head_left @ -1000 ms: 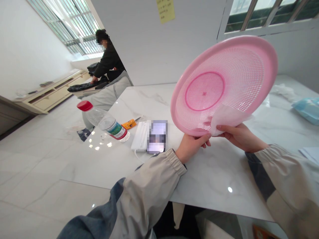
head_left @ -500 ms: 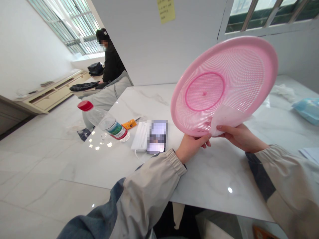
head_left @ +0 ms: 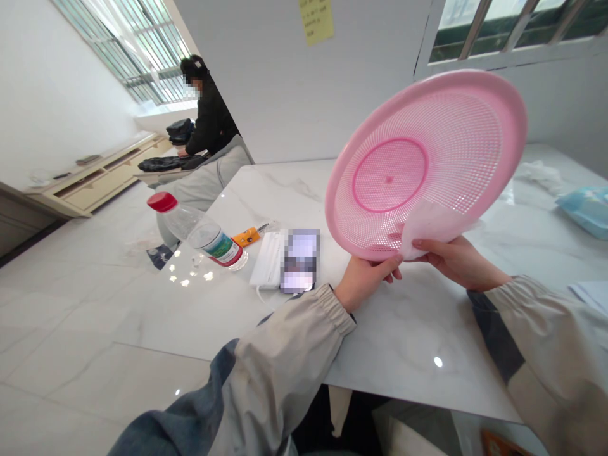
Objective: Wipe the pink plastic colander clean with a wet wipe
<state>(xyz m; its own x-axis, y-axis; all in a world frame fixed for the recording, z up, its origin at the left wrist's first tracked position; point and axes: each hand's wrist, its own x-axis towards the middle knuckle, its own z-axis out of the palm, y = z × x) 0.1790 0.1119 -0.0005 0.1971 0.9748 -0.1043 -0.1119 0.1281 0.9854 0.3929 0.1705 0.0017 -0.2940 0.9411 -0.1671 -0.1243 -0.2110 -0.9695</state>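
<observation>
A round pink plastic mesh basket is held up, tilted, above the marble-patterned table, its inside facing me. My left hand grips its lower rim, thumb on the near side, with some fingers showing through the mesh. A thin white tissue lies over the lower right of the rim. My right hand is closed on the tissue with the thumb on top, pressing it around the rim. The fingers behind the rim are partly hidden.
Left on the table are a red-capped bottle, an orange item, a white box-like object and a phone. A blue packet lies at right. Another person sits beyond the table.
My hands, the basket and the tissue stay almost in place. In the background the other person's arm and the dark cloth have shifted slightly.
</observation>
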